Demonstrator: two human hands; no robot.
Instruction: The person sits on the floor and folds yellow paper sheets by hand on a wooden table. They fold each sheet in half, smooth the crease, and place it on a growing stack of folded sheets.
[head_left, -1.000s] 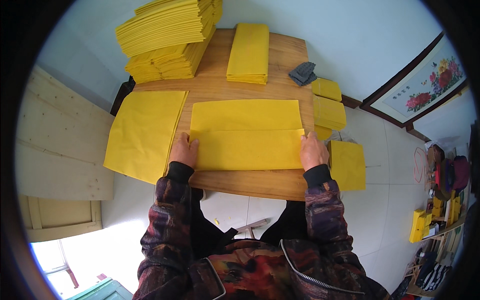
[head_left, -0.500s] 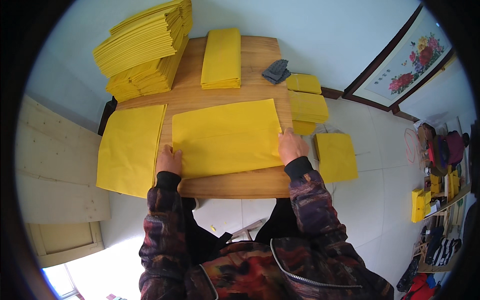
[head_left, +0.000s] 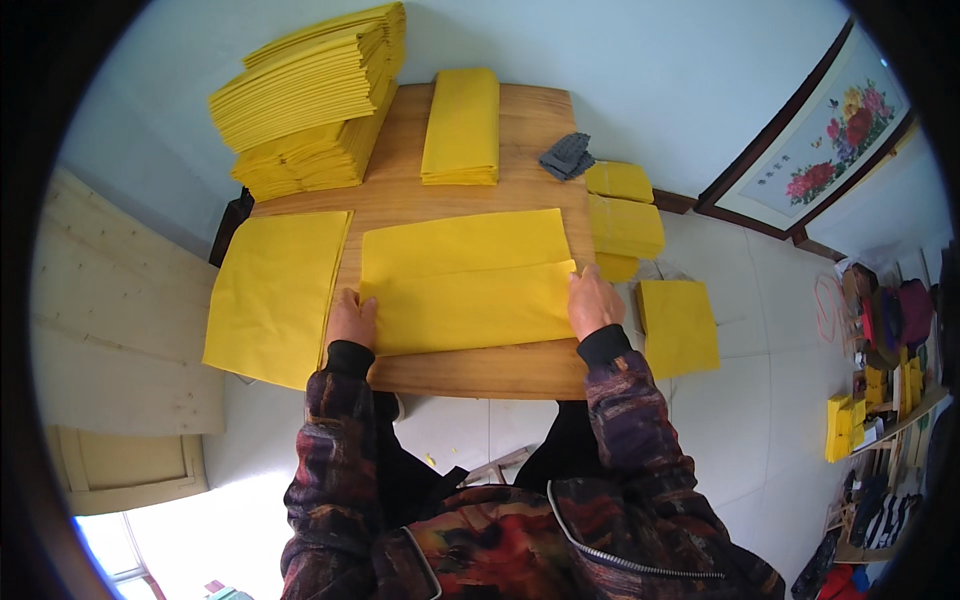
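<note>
A yellow fabric sheet (head_left: 465, 290) lies on the wooden table in front of me. Its near part forms a flap laid over the rest, with the flap's edge crossing the middle. My left hand (head_left: 352, 320) is closed on the flap's left edge. On the other side, my right hand (head_left: 595, 303) pinches the flap at its right edge, where a corner sticks up slightly. Some fingertips are hidden behind the fabric. Just left of my left hand, a flat pile of yellow sheets (head_left: 275, 295) lies at the table's left edge.
The wooden table (head_left: 480, 375) bears a tall stack of folded yellow fabric (head_left: 305, 90) at far left, another folded pile (head_left: 462, 130) at the back, and a grey cloth (head_left: 567, 156). Beyond its right side are yellow bundles (head_left: 628, 225) and a yellow pile (head_left: 680, 325). A framed picture (head_left: 815, 140) leans nearby.
The flap's edge now stands out more clearly, with its right corner lifted near my right hand. Both hands still grip the sides. The whole view has shifted slightly.
</note>
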